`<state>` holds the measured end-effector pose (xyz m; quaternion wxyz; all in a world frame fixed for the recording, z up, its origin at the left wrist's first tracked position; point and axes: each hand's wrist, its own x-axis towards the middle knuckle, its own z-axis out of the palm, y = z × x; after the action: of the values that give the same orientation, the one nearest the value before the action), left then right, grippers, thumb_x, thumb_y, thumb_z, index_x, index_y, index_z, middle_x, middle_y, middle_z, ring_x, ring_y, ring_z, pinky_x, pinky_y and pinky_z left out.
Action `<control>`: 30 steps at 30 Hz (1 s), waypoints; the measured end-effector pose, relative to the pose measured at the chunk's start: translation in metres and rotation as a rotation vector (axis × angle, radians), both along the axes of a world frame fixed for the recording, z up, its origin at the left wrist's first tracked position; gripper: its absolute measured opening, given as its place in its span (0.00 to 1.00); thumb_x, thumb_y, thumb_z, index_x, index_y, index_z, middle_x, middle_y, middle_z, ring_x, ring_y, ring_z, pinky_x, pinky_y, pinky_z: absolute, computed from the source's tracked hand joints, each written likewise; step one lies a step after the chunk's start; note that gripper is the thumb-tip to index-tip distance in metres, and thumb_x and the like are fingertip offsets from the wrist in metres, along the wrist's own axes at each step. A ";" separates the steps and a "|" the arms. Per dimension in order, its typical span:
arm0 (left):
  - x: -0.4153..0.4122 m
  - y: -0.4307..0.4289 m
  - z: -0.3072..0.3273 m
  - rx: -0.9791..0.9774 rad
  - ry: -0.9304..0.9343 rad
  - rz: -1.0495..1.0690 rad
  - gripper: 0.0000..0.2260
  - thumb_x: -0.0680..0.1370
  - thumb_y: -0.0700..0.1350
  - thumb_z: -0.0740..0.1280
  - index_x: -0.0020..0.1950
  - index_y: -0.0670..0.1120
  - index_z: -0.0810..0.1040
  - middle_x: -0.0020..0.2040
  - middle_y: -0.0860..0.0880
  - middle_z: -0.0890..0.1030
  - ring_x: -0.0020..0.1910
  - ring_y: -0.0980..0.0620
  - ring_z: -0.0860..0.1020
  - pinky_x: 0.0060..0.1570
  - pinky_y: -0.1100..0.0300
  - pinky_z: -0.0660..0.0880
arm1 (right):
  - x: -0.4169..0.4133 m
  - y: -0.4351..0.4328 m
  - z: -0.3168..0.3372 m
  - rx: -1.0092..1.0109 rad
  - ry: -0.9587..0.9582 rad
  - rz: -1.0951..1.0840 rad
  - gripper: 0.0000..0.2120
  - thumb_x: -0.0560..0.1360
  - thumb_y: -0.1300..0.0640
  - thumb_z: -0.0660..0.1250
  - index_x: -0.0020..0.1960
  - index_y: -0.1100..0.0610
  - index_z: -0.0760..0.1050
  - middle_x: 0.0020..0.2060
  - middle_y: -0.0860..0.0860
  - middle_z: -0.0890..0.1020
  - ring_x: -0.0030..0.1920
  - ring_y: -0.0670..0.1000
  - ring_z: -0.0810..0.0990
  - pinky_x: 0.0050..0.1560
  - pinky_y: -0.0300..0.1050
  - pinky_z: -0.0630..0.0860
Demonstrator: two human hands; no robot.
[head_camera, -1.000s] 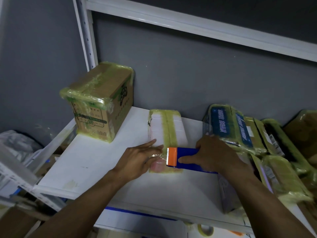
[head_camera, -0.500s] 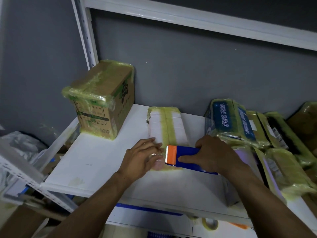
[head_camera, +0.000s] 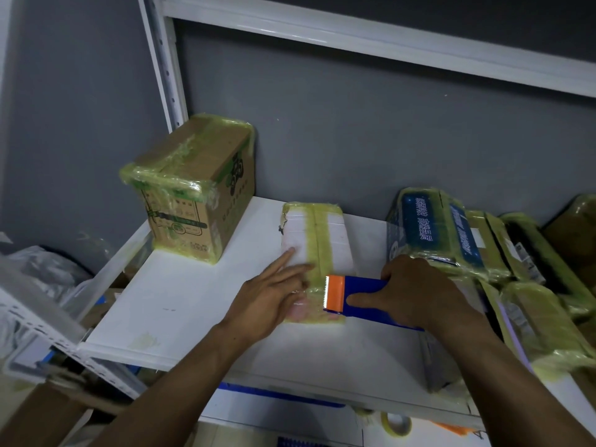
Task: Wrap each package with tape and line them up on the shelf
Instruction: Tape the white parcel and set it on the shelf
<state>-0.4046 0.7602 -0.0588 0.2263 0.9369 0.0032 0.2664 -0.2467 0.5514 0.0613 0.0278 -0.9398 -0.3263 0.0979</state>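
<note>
Left hand lies flat, fingers straight, pressing the white package mid-shelf. At its 3 o'clock, the right hand grips the blue tape dispenser against the package's near end.

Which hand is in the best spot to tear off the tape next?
Probably the right hand: it grips the tape dispenser, whose toothed orange edge sits on the white package. The left hand lies flat on that package, steadying it.

A perforated white rail juts out; crumpled clear plastic lies behind it, brown cardboard below it
</note>
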 end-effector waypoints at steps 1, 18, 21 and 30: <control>-0.001 -0.002 0.000 -0.017 0.010 -0.008 0.12 0.82 0.49 0.66 0.63 0.49 0.82 0.72 0.55 0.76 0.79 0.54 0.62 0.67 0.54 0.75 | 0.000 0.001 -0.001 -0.004 -0.007 0.004 0.38 0.60 0.18 0.67 0.49 0.51 0.75 0.40 0.45 0.80 0.39 0.46 0.81 0.45 0.42 0.80; 0.009 0.010 0.000 -0.116 -0.023 0.020 0.12 0.78 0.47 0.74 0.61 0.52 0.85 0.63 0.57 0.82 0.71 0.56 0.74 0.66 0.61 0.74 | 0.000 0.001 -0.015 0.070 0.075 0.026 0.36 0.61 0.18 0.65 0.47 0.49 0.77 0.39 0.43 0.81 0.39 0.44 0.80 0.42 0.39 0.78; 0.007 0.020 0.002 -0.173 0.010 0.009 0.13 0.78 0.48 0.73 0.63 0.51 0.85 0.64 0.57 0.82 0.71 0.58 0.73 0.68 0.58 0.74 | -0.003 -0.002 -0.011 0.080 0.091 0.026 0.35 0.61 0.19 0.66 0.47 0.49 0.77 0.39 0.43 0.81 0.39 0.44 0.80 0.41 0.38 0.78; 0.003 0.013 0.012 -0.069 0.048 -0.009 0.17 0.78 0.43 0.73 0.67 0.50 0.82 0.67 0.53 0.81 0.72 0.51 0.73 0.65 0.48 0.77 | 0.002 -0.009 -0.001 0.062 0.039 -0.011 0.33 0.63 0.21 0.69 0.45 0.52 0.78 0.40 0.46 0.82 0.39 0.44 0.80 0.37 0.37 0.73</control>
<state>-0.4017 0.7728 -0.0471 0.2593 0.9347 0.0137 0.2425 -0.2445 0.5424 0.0600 0.0637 -0.9382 -0.3231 0.1060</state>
